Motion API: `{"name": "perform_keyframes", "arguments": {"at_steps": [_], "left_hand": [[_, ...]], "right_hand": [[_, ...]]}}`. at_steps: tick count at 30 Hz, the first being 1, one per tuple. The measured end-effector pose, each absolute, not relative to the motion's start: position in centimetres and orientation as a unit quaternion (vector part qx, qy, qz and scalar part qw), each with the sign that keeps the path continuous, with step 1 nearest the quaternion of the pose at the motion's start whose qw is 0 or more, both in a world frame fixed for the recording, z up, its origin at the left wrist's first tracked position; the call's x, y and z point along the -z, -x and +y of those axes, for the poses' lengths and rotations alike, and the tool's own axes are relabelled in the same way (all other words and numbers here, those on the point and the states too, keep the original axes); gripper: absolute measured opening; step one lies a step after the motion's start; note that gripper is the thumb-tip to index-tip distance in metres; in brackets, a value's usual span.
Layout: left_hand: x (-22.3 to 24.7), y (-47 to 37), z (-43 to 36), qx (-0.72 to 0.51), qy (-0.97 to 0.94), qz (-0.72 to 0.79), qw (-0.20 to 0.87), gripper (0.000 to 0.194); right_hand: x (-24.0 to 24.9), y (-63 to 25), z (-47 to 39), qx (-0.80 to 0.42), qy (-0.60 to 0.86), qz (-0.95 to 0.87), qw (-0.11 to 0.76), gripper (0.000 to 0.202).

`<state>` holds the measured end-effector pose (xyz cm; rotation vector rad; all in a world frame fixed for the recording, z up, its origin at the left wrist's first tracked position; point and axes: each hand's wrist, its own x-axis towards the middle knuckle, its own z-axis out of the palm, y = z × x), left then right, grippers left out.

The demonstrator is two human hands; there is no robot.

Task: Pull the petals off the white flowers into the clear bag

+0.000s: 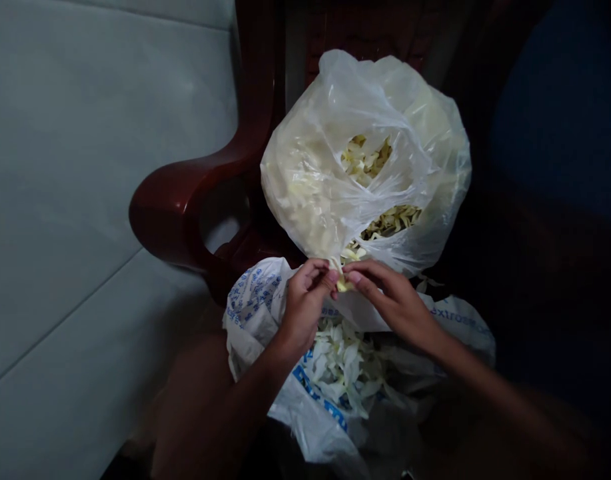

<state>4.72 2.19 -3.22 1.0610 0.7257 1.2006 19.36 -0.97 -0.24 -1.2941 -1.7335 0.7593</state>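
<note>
My left hand (305, 303) and my right hand (398, 300) meet between two bags, thumbs and forefingers closed on a small pale yellow-white flower (341, 280). The left fingertips pinch one side of it, and the right fingertips pinch the other. Just below, an open white sack (315, 430) with blue print holds a heap of white flowers (342, 367). Above my hands sits a bulging translucent plastic bag (305, 160). Through its openings show yellowish petals (368, 160) and darker yellow-brown pieces (395, 220). My fingers partly cover the flower.
Behind the bags is a dark red wooden chair with a curved armrest (180, 193) reaching left. Grey floor tiles (85, 133) cover the left side. A few loose petals (428, 281) lie by the plastic bag's lower right edge. The right side is very dark.
</note>
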Motion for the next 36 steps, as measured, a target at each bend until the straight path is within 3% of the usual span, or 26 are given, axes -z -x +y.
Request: {"name": "perform_keyframes", "arguments": {"at_steps": [6,11,14,17,20,26,28,32,36], "left_hand": [[2.4,-4.3,1.8,-0.576,-0.440,0.251,0.642,0.007],[2.4,-3.9,2.8,-0.616,-0.425,0.273,0.604,0.039],[2.3,-3.3,3.4,-0.530,-0.502,0.331,0.598,0.026],[2.0,-3.1,3.1,-0.383,-0.599,0.324,0.624,0.030],[1.8,-3.3,2.3,-0.316,-0.633,0.293,0.644,0.029],[2.6,-4.5,1.8,-0.461,-0.564,0.348,0.590,0.022],[3.0,-4.8,1.6,-0.499,-0.561,0.377,0.542,0.019],[3.2,-5.2,0.5,-0.489,-0.651,0.409,0.412,0.011],[3.0,-5.4,-0.5,-0.475,-0.699,0.375,0.381,0.026]], "right_hand": [[0.0,-20.3,-1.8,-0.288,0.501,-0.693,0.431,0.022],[-0.7,-21.4,-1.7,-0.244,0.418,-0.773,0.410,0.020],[-1.0,-21.9,-1.7,-0.241,0.396,-0.791,0.400,0.024],[-0.8,-21.8,-1.8,-0.218,0.404,-0.789,0.409,0.026],[-0.4,-21.4,-1.7,-0.195,0.411,-0.781,0.427,0.022],[0.5,-20.2,-1.2,-0.218,0.525,-0.625,0.535,0.030],[0.8,-19.9,-1.1,-0.261,0.537,-0.609,0.522,0.022],[1.4,-19.2,-1.2,-0.297,0.529,-0.616,0.503,0.025],[1.4,-19.1,-1.1,-0.287,0.541,-0.581,0.536,0.024]]}}
